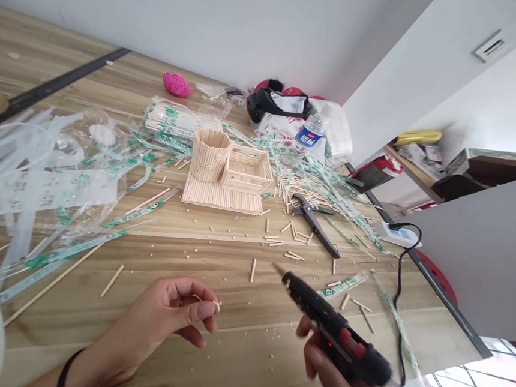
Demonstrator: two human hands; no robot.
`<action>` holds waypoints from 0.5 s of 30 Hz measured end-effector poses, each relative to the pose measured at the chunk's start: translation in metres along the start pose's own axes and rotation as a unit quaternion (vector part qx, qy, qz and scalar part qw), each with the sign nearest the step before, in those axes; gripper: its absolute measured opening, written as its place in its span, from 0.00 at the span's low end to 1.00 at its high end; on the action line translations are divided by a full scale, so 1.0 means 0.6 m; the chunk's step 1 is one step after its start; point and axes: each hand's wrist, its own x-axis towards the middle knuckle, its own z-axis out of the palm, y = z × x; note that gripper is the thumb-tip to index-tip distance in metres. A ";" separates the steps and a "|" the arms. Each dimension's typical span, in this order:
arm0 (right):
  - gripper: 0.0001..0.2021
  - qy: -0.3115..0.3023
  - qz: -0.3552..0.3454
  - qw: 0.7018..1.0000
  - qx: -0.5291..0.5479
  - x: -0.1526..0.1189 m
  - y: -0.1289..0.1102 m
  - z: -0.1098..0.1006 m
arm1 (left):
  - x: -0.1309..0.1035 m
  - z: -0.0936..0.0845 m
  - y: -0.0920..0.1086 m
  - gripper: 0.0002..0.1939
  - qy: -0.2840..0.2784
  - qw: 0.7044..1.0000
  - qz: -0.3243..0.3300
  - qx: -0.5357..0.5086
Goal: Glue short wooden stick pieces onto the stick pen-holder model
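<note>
A wood-grain table [227, 344] is filling most of the frame, with small sticks and crumbs lying scattered over its middle. In the lower centre-left, the left hand [184, 313] is pinching a small pale piece [216, 305] narrowly between thumb and fingertips. At lower right, the right hand [336, 375] is wrapping around a black glue gun [332, 320], its nozzle pointing to the upper left. Near the centre, a stick model [221, 197] is standing on the table, its round cup and open box sitting on a slatted base. Pruning cutters [314, 222] are lying right of it, green-printed wrappers [142, 207] are spreading on both sides, and a bottle [309, 136] is standing behind. A pale wall [209, 26] is rising along the top, and a shelf [418, 171] is showing at upper right
</note>
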 end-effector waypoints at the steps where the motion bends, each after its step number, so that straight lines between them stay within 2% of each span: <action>1: 0.14 0.058 -0.028 0.994 -0.087 0.010 0.006 -0.006 | -0.001 0.000 0.001 0.12 0.012 1.000 0.001 0.001; 3: 0.12 0.108 -0.078 0.968 -0.214 0.029 0.022 -0.016 | -0.002 0.000 0.002 0.12 0.030 1.000 0.004 0.003; 6: 0.11 0.077 -0.111 0.944 -0.302 0.045 0.053 -0.017 | -0.003 0.000 0.003 0.11 0.035 0.999 0.006 0.003; 10: 0.13 0.058 -0.128 0.931 -0.337 0.048 0.075 0.009 | -0.001 -0.003 0.002 0.13 0.038 0.999 0.000 0.012; 15: 0.16 0.057 -0.131 0.939 -0.313 0.048 0.067 0.034 | 0.003 -0.005 0.001 0.16 0.055 0.998 -0.022 0.028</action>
